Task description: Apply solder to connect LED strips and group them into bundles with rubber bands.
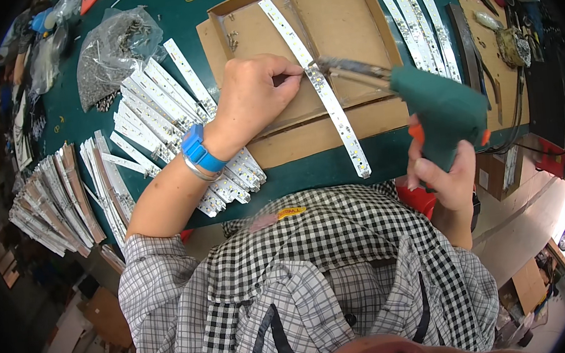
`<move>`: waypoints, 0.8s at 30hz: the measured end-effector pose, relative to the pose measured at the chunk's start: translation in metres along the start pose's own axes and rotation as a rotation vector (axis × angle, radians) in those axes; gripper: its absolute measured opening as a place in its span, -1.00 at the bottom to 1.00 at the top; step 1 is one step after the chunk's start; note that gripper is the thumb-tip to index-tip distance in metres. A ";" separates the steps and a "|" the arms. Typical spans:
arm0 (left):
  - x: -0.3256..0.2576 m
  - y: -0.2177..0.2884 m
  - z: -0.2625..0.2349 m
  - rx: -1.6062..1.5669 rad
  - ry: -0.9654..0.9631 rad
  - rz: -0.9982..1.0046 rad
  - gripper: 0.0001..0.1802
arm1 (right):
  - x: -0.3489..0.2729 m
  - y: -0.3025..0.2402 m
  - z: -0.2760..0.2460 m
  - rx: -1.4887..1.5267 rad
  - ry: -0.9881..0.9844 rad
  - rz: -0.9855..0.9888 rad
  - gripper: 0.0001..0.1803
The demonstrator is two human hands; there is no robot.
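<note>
A white LED strip board (340, 119) lies slantwise across a shallow cardboard tray (267, 152), its near end past the tray's front edge. My left hand (256, 88), with a blue band on the wrist, is closed in a pinch beside the strip's middle. Whatever its fingertips hold is too small to make out. A green soldering gun (440, 99) with an orange trigger is gripped in my right hand (449, 174). Its metal tip reaches left to the strip, close to my left fingertips; I cannot tell whether it touches.
Many more strip boards (155, 103) lie fanned out left of the tray, with bundled ones (56, 203) farther left. A clear bag of small metal parts (111, 57) stands behind them. More strips (417, 20) lie at the back right, near a wooden board (486, 44) with tools.
</note>
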State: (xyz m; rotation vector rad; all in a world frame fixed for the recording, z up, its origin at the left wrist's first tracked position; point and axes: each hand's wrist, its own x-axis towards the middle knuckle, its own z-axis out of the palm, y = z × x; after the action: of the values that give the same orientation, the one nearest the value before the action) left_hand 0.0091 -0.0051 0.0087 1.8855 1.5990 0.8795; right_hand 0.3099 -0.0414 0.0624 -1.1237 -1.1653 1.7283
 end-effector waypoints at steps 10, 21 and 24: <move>0.000 0.002 -0.002 -0.013 -0.001 0.003 -0.89 | 0.012 -0.005 -0.018 0.054 0.095 -0.223 -0.22; -0.003 0.017 -0.018 0.161 -0.059 0.108 -0.81 | 0.018 -0.004 -0.039 -0.003 0.228 -0.374 -0.34; -0.012 0.041 -0.025 0.193 -0.049 0.329 -0.75 | 0.025 -0.005 -0.044 -0.121 0.279 -0.343 -0.37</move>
State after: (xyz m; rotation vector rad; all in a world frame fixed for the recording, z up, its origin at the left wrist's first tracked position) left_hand 0.0161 -0.0247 0.0538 2.3339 1.4101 0.8251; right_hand 0.3436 -0.0049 0.0526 -1.1186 -1.2164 1.2137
